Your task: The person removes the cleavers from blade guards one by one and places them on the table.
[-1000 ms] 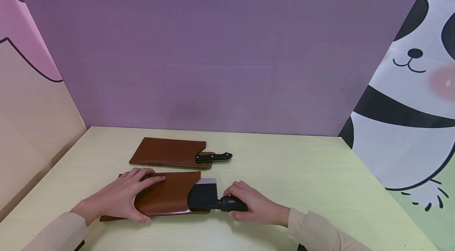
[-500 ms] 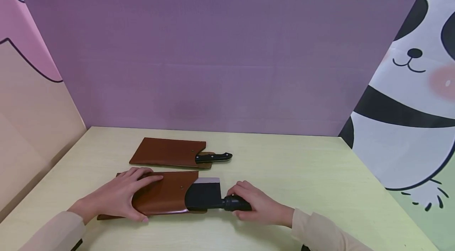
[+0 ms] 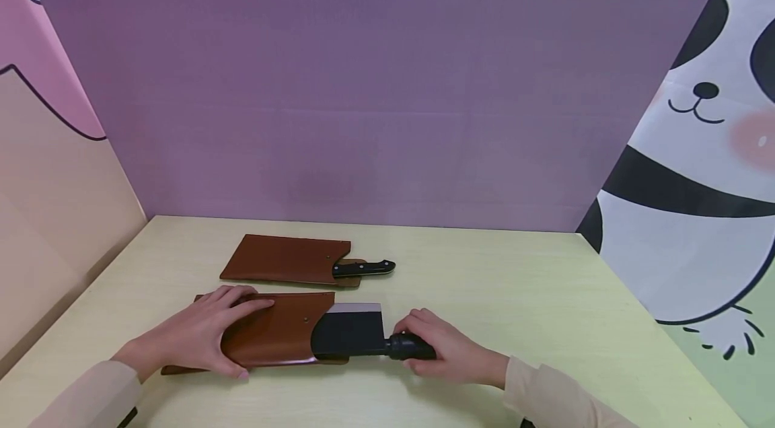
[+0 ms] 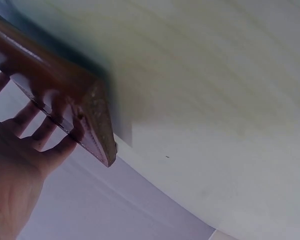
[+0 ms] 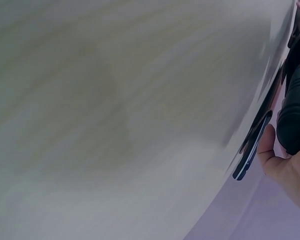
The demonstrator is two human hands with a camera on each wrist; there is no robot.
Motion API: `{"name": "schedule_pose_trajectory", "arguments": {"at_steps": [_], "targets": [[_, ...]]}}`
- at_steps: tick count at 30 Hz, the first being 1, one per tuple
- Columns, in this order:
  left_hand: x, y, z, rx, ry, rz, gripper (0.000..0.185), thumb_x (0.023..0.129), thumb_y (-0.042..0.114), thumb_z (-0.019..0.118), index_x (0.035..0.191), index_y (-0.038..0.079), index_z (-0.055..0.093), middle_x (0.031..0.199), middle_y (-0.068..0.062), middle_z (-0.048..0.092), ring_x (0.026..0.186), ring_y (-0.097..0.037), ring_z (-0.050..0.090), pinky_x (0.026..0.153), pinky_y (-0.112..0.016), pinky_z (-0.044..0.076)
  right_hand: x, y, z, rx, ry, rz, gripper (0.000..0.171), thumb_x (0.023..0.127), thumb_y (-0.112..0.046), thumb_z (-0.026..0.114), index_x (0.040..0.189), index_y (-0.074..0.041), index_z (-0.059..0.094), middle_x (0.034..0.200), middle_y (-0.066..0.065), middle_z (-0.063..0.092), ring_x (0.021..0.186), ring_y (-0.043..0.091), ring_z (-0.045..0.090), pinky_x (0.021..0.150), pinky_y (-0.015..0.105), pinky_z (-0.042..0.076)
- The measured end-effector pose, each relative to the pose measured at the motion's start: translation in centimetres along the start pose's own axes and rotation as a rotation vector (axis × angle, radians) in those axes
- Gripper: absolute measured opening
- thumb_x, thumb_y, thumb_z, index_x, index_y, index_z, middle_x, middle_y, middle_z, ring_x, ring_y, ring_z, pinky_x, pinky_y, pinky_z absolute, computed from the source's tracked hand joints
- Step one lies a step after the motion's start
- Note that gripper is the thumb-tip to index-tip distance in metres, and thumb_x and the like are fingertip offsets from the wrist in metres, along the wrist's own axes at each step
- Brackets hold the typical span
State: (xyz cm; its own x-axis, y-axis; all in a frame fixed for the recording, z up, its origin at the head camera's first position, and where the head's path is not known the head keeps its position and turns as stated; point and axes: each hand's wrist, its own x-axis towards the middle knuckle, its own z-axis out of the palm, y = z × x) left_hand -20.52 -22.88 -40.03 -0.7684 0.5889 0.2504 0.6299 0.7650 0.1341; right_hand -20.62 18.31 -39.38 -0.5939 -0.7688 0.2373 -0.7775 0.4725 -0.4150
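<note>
The left hand lies spread across the front sheath, thumb at its near edge and fingers over the far one, clasping it against the table. That is a sound anchor; keep those fingers well back from the mouth. Behind it, apart, lies the rear sheath with a small knife in it, its handle out to the right. The cleaver sits partly in the front sheath, the rest of its blade showing beyond the mouth. The bright strip along the far side is likely its cutting edge. At the right, the right hand is wrapped round the handle, though the right wrist view crops the grip. Drawing the blade free probably goes best level, straight and slow, without twisting, so the edge doesn't bite the leather.
</note>
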Motion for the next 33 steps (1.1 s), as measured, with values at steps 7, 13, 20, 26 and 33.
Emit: {"name": "schedule_pose_trajectory", "arguments": {"at_steps": [7, 13, 20, 26, 33], "targets": [[-0.1, -0.1, -0.1, 0.003, -0.004, -0.009, 0.095, 0.055, 0.081, 0.06, 0.135, 0.032, 0.043, 0.128, 0.0, 0.043, 0.116, -0.027, 0.044, 0.084, -0.053, 0.04, -0.4, 0.3, -0.2, -0.002, 0.013, -0.007, 0.032, 0.081, -0.019, 0.064, 0.111, -0.019, 0.053, 0.1, -0.009, 0.052, 0.093, 0.006, 0.045, 0.079, 0.021, 0.042], [-0.3, -0.2, 0.0, 0.001, 0.008, -0.002, 0.095, 0.055, 0.08, 0.061, 0.134, 0.032, 0.044, 0.128, -0.001, 0.044, 0.116, -0.027, 0.045, 0.085, -0.053, 0.04, -0.8, 0.5, -0.3, 0.007, 0.012, -0.003, 0.033, 0.081, -0.018, 0.065, 0.111, -0.019, 0.052, 0.101, -0.009, 0.052, 0.093, 0.005, 0.045, 0.079, 0.022, 0.043], [-0.6, -0.4, 0.0, -0.004, 0.015, -0.007, 0.094, 0.055, 0.079, 0.062, 0.134, 0.032, 0.045, 0.127, 0.002, 0.043, 0.115, -0.025, 0.045, 0.084, -0.051, 0.04, -1.2, 0.6, -0.5, 0.017, 0.004, 0.004, 0.032, 0.082, -0.018, 0.064, 0.111, -0.019, 0.052, 0.102, -0.008, 0.052, 0.093, 0.005, 0.045, 0.078, 0.022, 0.043], [-0.7, -0.4, 0.0, 0.001, 0.027, -0.004, 0.094, 0.054, 0.079, 0.063, 0.133, 0.031, 0.046, 0.128, 0.001, 0.044, 0.115, -0.026, 0.045, 0.084, -0.051, 0.04, -1.5, 0.7, -0.7, 0.02, 0.009, 0.0, 0.032, 0.081, -0.018, 0.064, 0.111, -0.019, 0.052, 0.102, -0.008, 0.052, 0.093, 0.005, 0.045, 0.079, 0.022, 0.043], [-0.8, -0.7, -0.1, 0.005, 0.029, 0.001, 0.094, 0.054, 0.079, 0.063, 0.133, 0.03, 0.046, 0.128, 0.0, 0.044, 0.115, -0.026, 0.045, 0.084, -0.051, 0.041, -2.1, 1.1, -0.9, 0.029, 0.022, -0.027, 0.032, 0.082, -0.017, 0.064, 0.111, -0.018, 0.052, 0.102, -0.007, 0.052, 0.093, 0.005, 0.045, 0.078, 0.022, 0.043]]}}
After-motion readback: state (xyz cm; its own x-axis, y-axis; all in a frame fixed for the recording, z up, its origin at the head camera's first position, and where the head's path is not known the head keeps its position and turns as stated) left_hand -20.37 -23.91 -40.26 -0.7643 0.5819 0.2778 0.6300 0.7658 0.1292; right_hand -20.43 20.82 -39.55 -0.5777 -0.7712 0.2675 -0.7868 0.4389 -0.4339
